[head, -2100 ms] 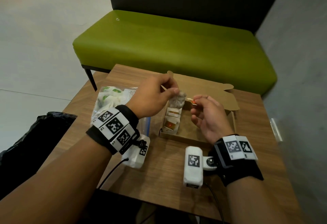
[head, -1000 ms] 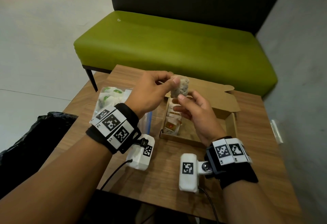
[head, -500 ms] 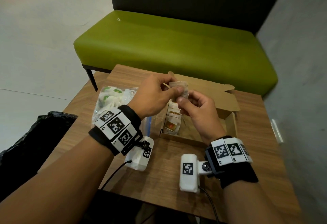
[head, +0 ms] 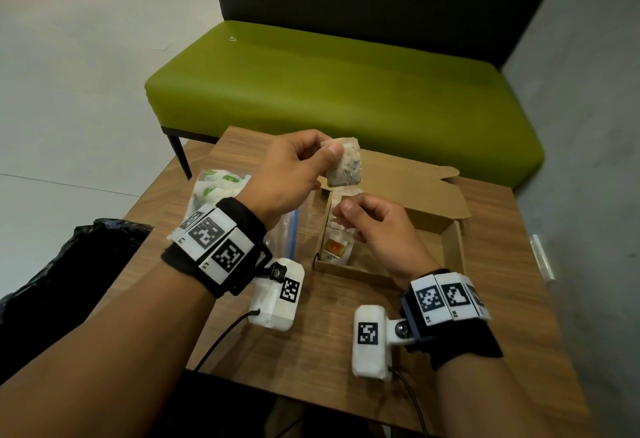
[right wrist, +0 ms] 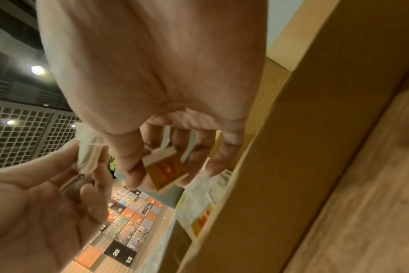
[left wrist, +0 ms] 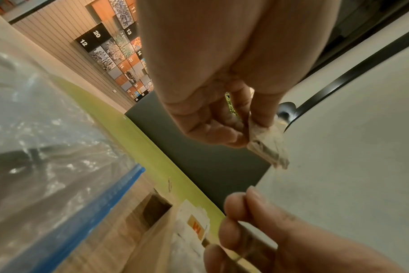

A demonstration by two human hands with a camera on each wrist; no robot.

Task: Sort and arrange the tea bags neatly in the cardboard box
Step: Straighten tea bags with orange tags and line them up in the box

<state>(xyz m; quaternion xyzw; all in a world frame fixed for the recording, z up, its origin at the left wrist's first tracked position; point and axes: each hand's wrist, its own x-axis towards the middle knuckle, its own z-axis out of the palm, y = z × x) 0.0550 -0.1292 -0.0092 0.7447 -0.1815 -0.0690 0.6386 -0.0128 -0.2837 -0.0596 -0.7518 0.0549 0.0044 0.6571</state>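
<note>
My left hand (head: 327, 150) pinches the top corner of a white tea bag (head: 345, 166) and holds it upright above the open cardboard box (head: 456, 247). Just below it, my right hand (head: 344, 214) pinches the bag's orange-and-white paper tag (right wrist: 166, 170) between thumb and fingers. A thin string runs down the front of the bag towards the tag. Several tea bags (head: 336, 246) stand in a row along the box's left wall. In the left wrist view the tea bag (left wrist: 266, 146) hangs from my fingertips (left wrist: 260, 118).
A clear zip bag (head: 221, 188) with more tea bags lies on the wooden table (head: 311, 340), left of the box. The box lid (head: 408, 184) lies open towards a green bench (head: 329, 91). A black plastic bag (head: 69, 264) sits at the left, a grey wall at the right.
My left hand has lifted the tea bag and turned it upright. My right hand has let go of the bag's body and dropped lower, holding only the tag.
</note>
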